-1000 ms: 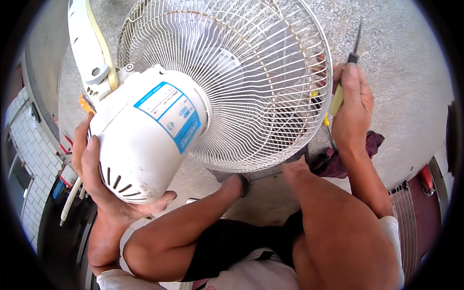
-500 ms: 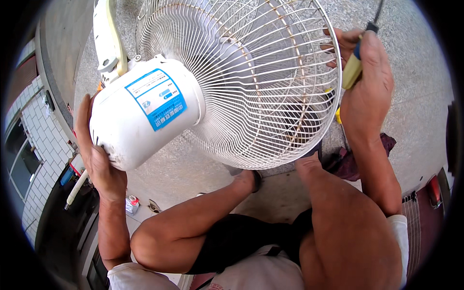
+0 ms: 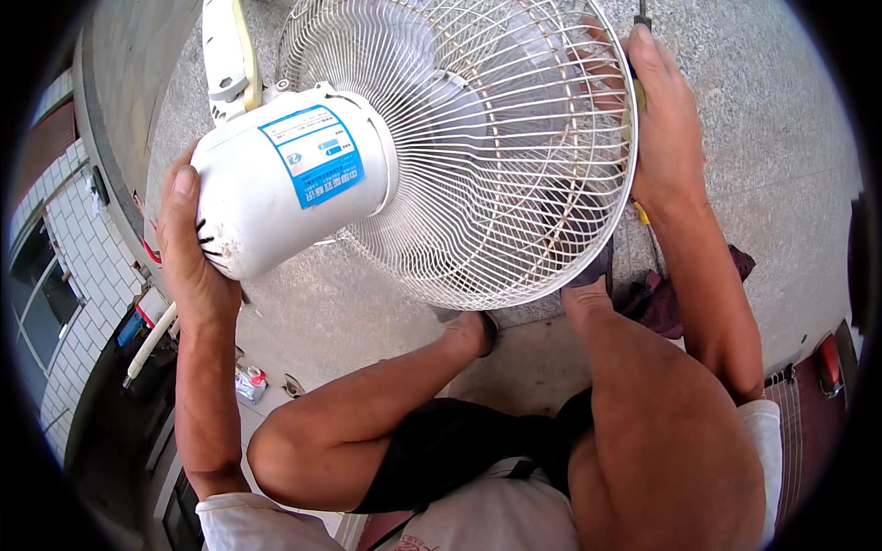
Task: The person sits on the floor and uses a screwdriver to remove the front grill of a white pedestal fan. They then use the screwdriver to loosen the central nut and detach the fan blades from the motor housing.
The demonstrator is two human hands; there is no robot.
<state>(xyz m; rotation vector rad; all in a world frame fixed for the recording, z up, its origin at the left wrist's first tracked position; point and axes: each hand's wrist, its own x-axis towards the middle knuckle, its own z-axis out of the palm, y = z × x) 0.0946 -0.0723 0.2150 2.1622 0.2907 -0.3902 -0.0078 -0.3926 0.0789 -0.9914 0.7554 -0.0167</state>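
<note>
On the head view I have the fan across the middle of the floor, lying on its side between the two hands; I cannot tell whether the wires touch the floor. Its long axis runs aslant: the vented rear of the white motor points to the near left, and the wire cage spreads toward the far right. The neck runs away from the person to the floor's far side and out of my picture. A blue and white label faces up at me. The left hand is clamped on the motor's rear, thumb on the near side, other fingers mostly hidden. The right hand is closed round the screwdriver, its dark collar pointing away from the person, most of the handle covered and the tip out of my sight. That hand is at the cage's right rim, some fingers seen through the wires; whether they grip the rim I cannot tell. Near the floor's near edge lie a maroon cloth, to the right, and the feet, the left foot and right foot.
</note>
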